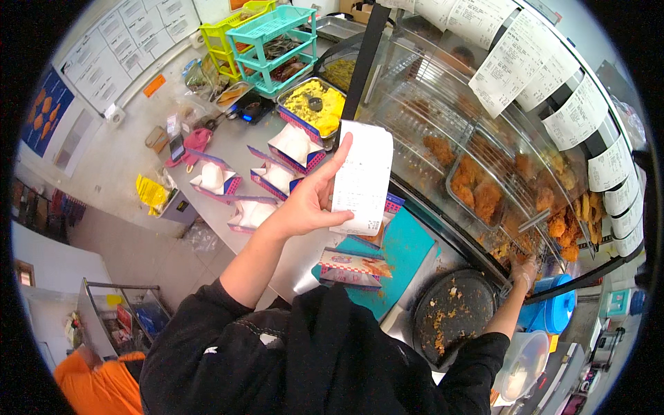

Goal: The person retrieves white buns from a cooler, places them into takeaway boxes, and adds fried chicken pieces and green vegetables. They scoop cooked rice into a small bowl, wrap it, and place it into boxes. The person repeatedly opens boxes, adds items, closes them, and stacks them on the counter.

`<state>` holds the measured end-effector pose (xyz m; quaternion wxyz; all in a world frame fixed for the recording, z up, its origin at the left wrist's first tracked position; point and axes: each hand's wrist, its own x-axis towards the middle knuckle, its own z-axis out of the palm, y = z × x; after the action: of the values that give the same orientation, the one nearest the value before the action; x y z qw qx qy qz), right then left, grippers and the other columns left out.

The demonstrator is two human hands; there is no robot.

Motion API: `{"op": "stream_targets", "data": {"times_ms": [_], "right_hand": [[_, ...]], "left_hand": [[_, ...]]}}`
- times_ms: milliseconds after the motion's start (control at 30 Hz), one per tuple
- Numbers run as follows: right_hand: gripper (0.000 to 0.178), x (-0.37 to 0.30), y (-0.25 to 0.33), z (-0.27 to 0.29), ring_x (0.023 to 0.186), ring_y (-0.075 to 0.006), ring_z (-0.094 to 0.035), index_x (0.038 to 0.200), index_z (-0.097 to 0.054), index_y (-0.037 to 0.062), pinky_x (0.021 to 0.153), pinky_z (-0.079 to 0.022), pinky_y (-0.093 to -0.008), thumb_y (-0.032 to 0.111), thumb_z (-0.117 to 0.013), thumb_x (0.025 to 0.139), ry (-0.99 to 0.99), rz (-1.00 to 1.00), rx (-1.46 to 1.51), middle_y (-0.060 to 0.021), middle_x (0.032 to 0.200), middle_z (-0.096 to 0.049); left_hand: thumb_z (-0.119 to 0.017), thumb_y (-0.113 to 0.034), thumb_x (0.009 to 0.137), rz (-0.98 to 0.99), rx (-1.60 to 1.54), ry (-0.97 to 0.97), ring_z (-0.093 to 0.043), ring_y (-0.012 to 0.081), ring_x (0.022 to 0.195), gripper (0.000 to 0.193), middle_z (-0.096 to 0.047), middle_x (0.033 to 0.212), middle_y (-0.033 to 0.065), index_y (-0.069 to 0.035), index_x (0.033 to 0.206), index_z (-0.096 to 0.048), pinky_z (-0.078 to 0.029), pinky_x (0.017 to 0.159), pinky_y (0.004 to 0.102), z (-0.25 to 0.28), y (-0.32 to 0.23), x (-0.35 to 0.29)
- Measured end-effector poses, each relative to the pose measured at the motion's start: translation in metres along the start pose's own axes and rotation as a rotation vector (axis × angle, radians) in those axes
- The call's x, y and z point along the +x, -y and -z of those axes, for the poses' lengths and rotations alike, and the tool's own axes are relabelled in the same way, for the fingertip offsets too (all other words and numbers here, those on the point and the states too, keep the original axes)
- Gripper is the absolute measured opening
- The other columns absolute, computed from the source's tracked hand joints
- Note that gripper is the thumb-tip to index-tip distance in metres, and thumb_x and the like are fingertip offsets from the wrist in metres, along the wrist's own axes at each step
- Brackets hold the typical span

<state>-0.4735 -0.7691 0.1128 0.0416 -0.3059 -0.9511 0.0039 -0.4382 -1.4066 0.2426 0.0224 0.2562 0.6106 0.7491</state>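
Observation:
My left hand (308, 200) grips a long white paper receipt (363, 176), held up above the counter between thumb and fingers. Out to the right, my right hand (523, 270) wears a clear plastic glove and reaches into the lower edge of the glass display case (422, 90). It is beside crumbs and fried pieces (567, 232); its fingertips are too small and blurred to read. Inside the case, fried chicken (477, 187) lies on a metal tray. Beneath the receipt, small printed cartons (353, 266) rest on a turquoise cutting board (415, 238).
Several open boxes (297, 142) with white wrapped contents stand left of the receipt. Behind them is a tray of yellow food (315, 104), near turquoise stacked baskets (270, 45). A round black pan (453, 311) with crumbs sits front right. Receipts (522, 66) hang along the case. An orange-clad person (100, 384) is lower left.

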Motion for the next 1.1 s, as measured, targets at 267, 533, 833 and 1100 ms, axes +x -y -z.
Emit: {"op": "stream_targets", "data": {"times_ms": [267,533,833,1100], "right_hand": [[0.065,0.020,-0.053,-0.046,0.103,-0.0354,-0.067,0.127,-0.057,0.0055,0.088,-0.056,-0.0456,0.022,-0.088,0.072,-0.281,0.024,0.606,-0.0165,0.109,-0.071],[0.051,-0.126,-0.029,-0.019,0.116,-0.0314,-0.063,0.140,-0.053,0.0150,0.076,-0.061,-0.0302,0.032,-0.067,0.094,0.301,0.126,2.256,-0.0147,0.129,-0.062],[0.046,-0.322,0.131,0.035,0.088,-0.0145,-0.066,0.122,-0.060,0.0108,0.062,-0.050,-0.0232,0.024,-0.079,0.082,1.106,0.255,1.393,-0.0040,0.104,-0.069],[0.054,-0.367,0.251,-0.047,0.093,-0.0137,-0.065,0.129,-0.054,0.0053,0.076,-0.057,-0.0285,0.009,-0.081,0.082,0.962,0.196,1.256,-0.0080,0.110,-0.067]], "left_hand": [[-0.055,-0.008,0.064,0.069,-0.248,-0.086,-0.019,0.0205,0.155,0.111,-0.010,0.170,0.0095,-0.008,0.163,-0.005,-0.014,0.125,0.0347,-0.002,-0.008,-0.021],[-0.050,-0.012,0.074,0.118,-0.333,-0.019,-0.035,0.0177,0.146,0.101,-0.020,0.168,0.0070,-0.015,0.164,-0.005,-0.038,0.111,0.0287,0.031,-0.026,-0.030],[-0.088,-0.043,0.062,0.642,0.988,0.579,-0.059,0.0285,0.126,0.108,-0.052,0.146,0.0211,-0.004,0.151,-0.043,-0.048,0.103,0.0388,0.127,0.025,-0.074],[-0.073,-0.040,0.086,0.260,0.716,0.202,-0.069,0.0361,0.098,0.045,-0.070,0.119,0.0187,-0.011,0.120,-0.072,-0.054,0.086,0.0451,0.034,0.174,-0.123]]}}
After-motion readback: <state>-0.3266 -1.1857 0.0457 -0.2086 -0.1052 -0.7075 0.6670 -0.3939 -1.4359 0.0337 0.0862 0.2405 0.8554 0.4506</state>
